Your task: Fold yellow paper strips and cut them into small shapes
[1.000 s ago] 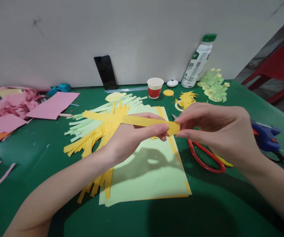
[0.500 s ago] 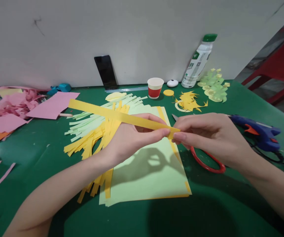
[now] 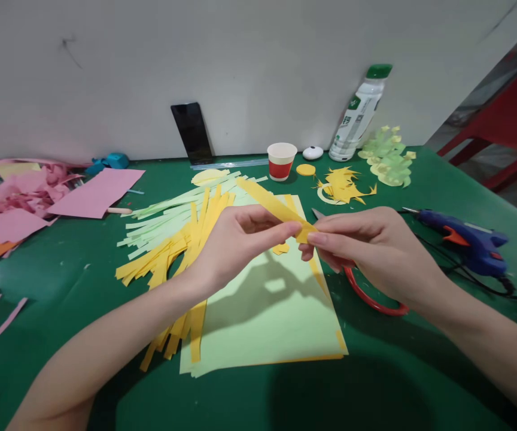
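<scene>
A yellow paper strip [image 3: 270,200] is pinched between both hands, its long free end pointing up and to the left. My left hand [image 3: 245,239] grips it between thumb and fingers near a folded end. Thumb and finger of my right hand [image 3: 352,239] are closed on that same folded end. Below my hands lies a stack of pale green paper [image 3: 258,335]. Cut yellow strips [image 3: 200,239] lie left of it, partly hidden by my left arm. Beneath my right hand rest scissors with red handles [image 3: 375,304], partly covered by the hand.
A blue glue gun [image 3: 469,239] with its cord lies at the right. Along the wall are a phone [image 3: 192,133], a paper cup [image 3: 282,163] and a leaning bottle [image 3: 359,117]. Yellow paper scraps [image 3: 343,184] sit behind my right hand; pink paper [image 3: 99,191] lies at the left.
The strip's free end has swung from far left toward the middle and now looks shorter. A small yellow piece shows below the strip, beside my left thumb. Both hands stay nearly in place.
</scene>
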Action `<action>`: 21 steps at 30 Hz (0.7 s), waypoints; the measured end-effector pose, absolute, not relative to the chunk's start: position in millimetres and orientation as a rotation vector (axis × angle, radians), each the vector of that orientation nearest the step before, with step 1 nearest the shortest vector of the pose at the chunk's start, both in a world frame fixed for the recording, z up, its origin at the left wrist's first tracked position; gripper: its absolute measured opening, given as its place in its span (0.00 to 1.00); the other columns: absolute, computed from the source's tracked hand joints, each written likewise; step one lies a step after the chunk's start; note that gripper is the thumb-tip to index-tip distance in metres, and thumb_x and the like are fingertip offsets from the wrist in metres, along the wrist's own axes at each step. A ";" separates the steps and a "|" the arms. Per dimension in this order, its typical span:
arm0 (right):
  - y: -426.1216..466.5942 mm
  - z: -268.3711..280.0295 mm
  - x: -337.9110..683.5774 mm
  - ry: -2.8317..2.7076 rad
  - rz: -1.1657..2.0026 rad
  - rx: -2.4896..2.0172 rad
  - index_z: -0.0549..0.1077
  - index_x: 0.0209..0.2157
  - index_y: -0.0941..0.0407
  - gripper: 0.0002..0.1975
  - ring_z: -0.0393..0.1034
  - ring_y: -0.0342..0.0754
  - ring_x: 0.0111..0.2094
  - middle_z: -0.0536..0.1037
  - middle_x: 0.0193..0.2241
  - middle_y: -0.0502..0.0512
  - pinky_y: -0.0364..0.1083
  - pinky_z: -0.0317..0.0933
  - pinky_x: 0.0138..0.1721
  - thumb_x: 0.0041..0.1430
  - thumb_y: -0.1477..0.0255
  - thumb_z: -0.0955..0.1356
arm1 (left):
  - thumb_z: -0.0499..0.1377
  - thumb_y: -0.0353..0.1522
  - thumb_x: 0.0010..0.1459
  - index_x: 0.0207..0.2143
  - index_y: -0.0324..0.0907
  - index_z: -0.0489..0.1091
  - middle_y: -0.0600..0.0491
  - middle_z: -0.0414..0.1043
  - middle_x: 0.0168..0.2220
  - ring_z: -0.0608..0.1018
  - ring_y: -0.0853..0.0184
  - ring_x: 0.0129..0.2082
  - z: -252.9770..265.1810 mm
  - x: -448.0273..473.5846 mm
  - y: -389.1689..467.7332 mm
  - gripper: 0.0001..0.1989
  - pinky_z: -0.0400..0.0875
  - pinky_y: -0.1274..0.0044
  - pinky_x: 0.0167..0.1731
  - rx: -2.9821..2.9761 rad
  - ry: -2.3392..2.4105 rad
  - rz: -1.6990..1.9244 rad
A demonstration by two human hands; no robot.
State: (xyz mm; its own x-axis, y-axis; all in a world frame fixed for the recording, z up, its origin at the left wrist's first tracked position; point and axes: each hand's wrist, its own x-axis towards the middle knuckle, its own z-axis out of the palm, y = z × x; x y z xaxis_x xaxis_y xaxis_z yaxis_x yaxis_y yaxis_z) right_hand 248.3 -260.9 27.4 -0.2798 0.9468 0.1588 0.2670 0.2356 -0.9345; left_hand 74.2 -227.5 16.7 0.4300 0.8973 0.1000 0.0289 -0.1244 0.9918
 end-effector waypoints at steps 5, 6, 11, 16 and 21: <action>-259.6 28.4 244.6 -1.830 0.969 -1.177 0.72 0.21 0.58 0.12 0.56 0.37 0.16 0.66 0.15 0.48 0.39 0.50 0.15 0.56 0.71 0.64 | 0.62 0.32 0.50 0.27 0.41 0.75 0.55 0.77 0.28 0.76 0.73 0.27 19.8 73.3 -226.6 0.04 0.68 0.83 0.26 1.564 0.886 0.913; -259.1 28.5 244.2 -1.845 0.949 -1.193 0.71 0.21 0.58 0.12 0.55 0.37 0.16 0.66 0.15 0.48 0.39 0.50 0.15 0.56 0.71 0.63 | 0.62 0.32 0.50 0.27 0.41 0.75 0.55 0.77 0.27 0.76 0.72 0.27 19.8 73.2 -226.3 0.04 0.69 0.82 0.26 1.576 0.903 0.907; -258.3 29.6 244.1 -1.907 0.911 -1.189 0.70 0.19 0.58 0.13 0.55 0.38 0.17 0.66 0.15 0.49 0.39 0.50 0.16 0.55 0.70 0.64 | 0.61 0.32 0.51 0.28 0.41 0.75 0.54 0.77 0.26 0.77 0.70 0.28 18.1 74.2 -226.8 0.04 0.70 0.80 0.28 1.633 0.906 0.900; -258.0 26.7 246.6 -1.834 1.086 -1.160 0.70 0.18 0.58 0.13 0.53 0.37 0.15 0.65 0.14 0.48 0.40 0.47 0.15 0.54 0.72 0.65 | 0.60 0.30 0.51 0.27 0.39 0.74 0.54 0.76 0.26 0.75 0.70 0.27 15.8 76.0 -230.7 0.04 0.70 0.80 0.29 1.764 0.911 0.995; -255.1 16.5 248.3 -1.570 1.395 -1.122 0.73 0.19 0.59 0.11 0.55 0.36 0.17 0.70 0.17 0.50 0.39 0.48 0.17 0.53 0.71 0.67 | 0.61 0.31 0.50 0.27 0.39 0.75 0.53 0.76 0.26 0.74 0.70 0.27 12.6 76.4 -230.7 0.04 0.69 0.78 0.28 1.926 0.957 1.160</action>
State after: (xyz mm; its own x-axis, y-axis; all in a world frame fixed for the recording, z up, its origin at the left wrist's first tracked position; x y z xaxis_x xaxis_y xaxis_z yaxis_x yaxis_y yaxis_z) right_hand 248.3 -255.1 16.5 -0.3414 0.9397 -0.0213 0.1316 0.0253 -0.9910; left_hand 76.4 -230.7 12.6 0.3311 0.8502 0.4093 0.2400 -0.4954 0.8348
